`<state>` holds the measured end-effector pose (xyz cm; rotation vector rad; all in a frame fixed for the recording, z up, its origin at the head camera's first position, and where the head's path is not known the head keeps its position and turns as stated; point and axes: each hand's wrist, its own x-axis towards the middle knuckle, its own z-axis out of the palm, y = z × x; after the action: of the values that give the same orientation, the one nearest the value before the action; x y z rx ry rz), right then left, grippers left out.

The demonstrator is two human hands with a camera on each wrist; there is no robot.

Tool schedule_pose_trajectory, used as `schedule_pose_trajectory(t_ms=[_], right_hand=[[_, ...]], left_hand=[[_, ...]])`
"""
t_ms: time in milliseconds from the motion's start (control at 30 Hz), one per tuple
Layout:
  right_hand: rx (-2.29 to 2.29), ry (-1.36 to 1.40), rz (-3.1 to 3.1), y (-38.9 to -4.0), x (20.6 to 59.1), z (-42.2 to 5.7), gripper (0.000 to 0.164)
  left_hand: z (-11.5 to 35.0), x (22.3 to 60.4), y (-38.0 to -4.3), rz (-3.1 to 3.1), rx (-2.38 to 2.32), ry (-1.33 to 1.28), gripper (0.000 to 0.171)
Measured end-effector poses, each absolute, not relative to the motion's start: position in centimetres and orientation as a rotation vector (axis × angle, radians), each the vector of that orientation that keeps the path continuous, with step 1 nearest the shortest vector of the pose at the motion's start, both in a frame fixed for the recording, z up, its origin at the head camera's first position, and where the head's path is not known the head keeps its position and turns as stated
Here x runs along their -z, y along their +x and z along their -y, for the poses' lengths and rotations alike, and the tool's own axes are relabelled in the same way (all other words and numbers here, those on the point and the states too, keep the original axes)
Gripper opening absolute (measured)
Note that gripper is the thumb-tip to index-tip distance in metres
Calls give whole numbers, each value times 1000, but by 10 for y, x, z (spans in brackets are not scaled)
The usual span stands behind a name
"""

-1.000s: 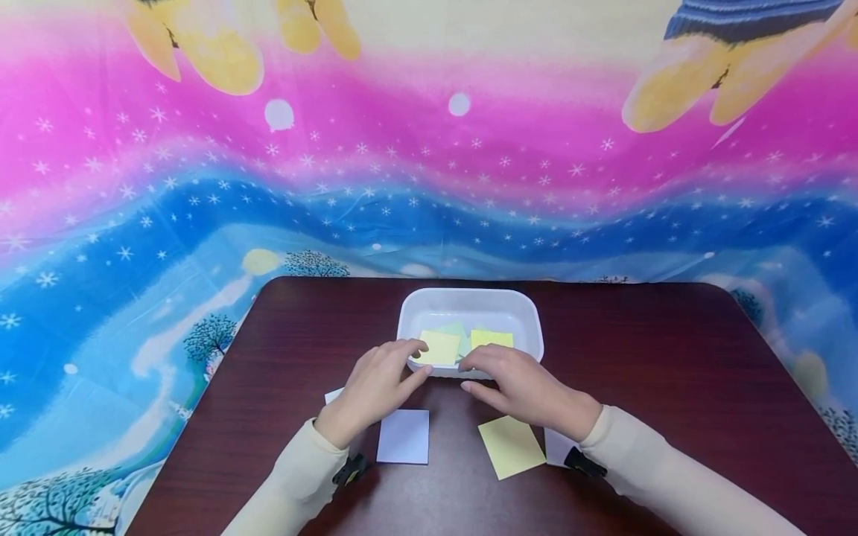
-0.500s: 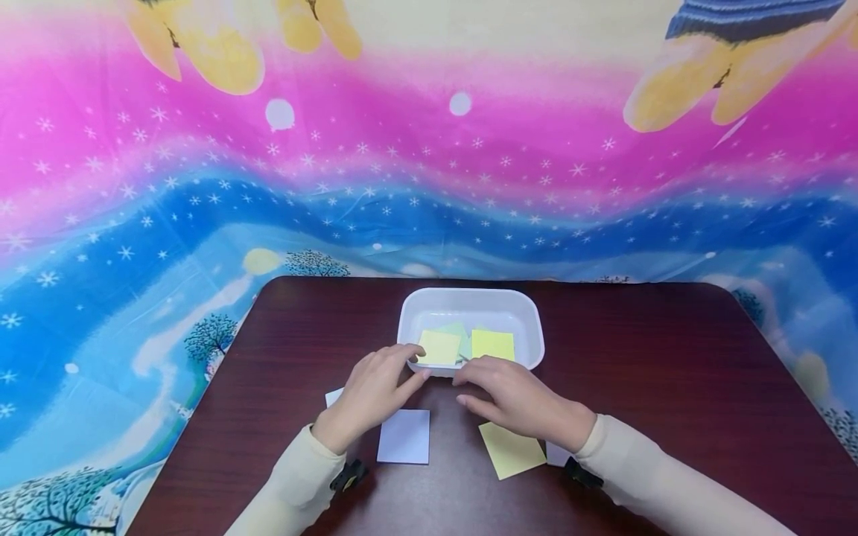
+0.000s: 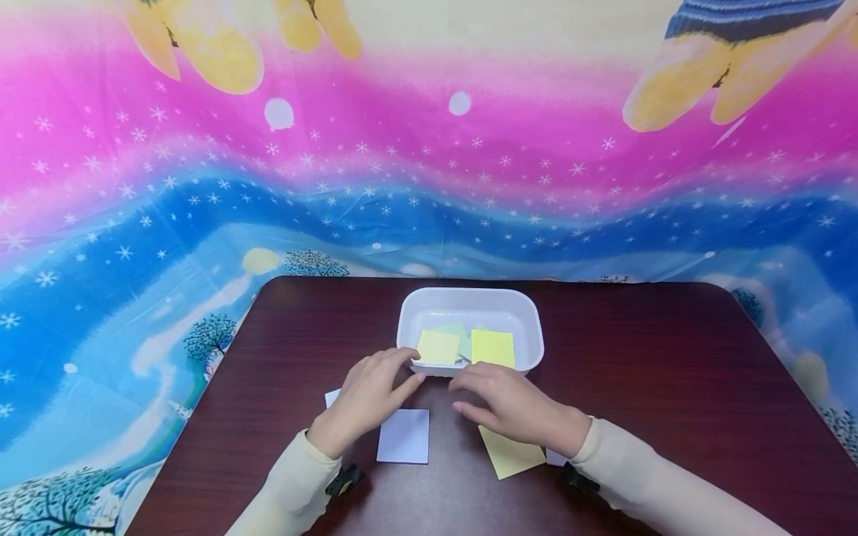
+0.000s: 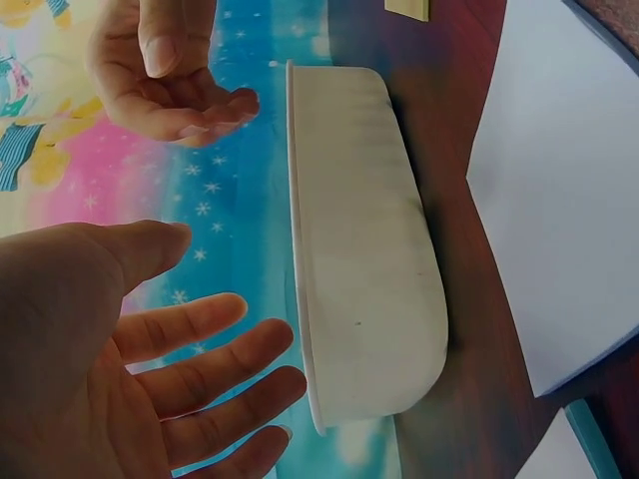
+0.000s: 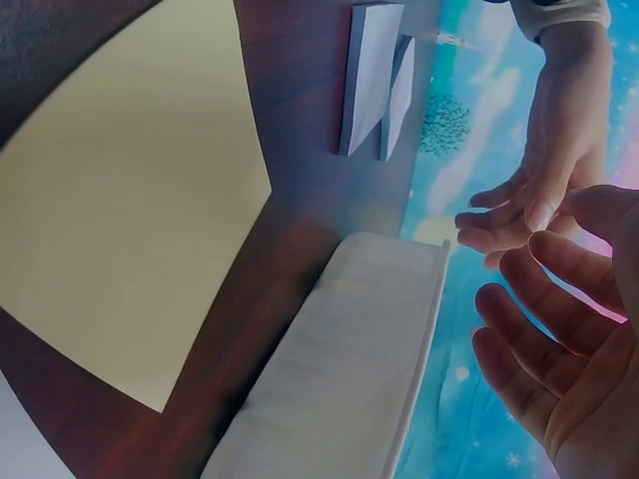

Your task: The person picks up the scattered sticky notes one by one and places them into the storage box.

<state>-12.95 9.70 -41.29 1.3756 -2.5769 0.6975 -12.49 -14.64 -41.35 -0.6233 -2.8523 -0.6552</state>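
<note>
A white plastic tub (image 3: 526, 320) stands at the table's far side. Inside lie sticky-note pads: a pale yellow one (image 3: 439, 347), a bright yellow one (image 3: 492, 345) and light green paper (image 3: 454, 328) partly beneath. My left hand (image 3: 370, 393) hovers by the tub's front left corner, fingers loosely bent, holding nothing. In front of the tub's right half is my right hand (image 3: 515, 403), also holding nothing, above a yellow pad (image 3: 515, 455) that it partly covers. The left wrist view shows the tub's side wall (image 4: 364, 249) just beyond my left fingertips (image 4: 268, 339).
On the dark wooden table (image 3: 623, 350), a lavender pad (image 3: 404, 438) lies right of my left wrist. Another pad (image 3: 331, 397) is mostly hidden behind that hand. A further lavender pad (image 3: 555, 457) peeks out near my right wrist. A printed cloth (image 3: 429, 171) hangs behind.
Both hands have drawn back from the tub toward me, the right one farther. More of the bright yellow pad shows now, and less of the yellow pad on the table.
</note>
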Motion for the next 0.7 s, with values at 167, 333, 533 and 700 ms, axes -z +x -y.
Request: schedule_pose_trajectory(t_ms=[167, 333, 533, 700], right_hand=[[-685, 1390, 2588, -128, 416, -97, 21], [-677, 1402, 2598, -127, 417, -95, 22], [-700, 1431, 2571, -126, 419, -92, 21], [-685, 1431, 2577, -125, 423, -91, 21]], left_hand=[[149, 415, -124, 2843, 657, -601, 34], [152, 417, -123, 2847, 653, -599, 35], [154, 419, -122, 2859, 642, -581, 35], [156, 420, -120, 2876, 642, -561, 35]])
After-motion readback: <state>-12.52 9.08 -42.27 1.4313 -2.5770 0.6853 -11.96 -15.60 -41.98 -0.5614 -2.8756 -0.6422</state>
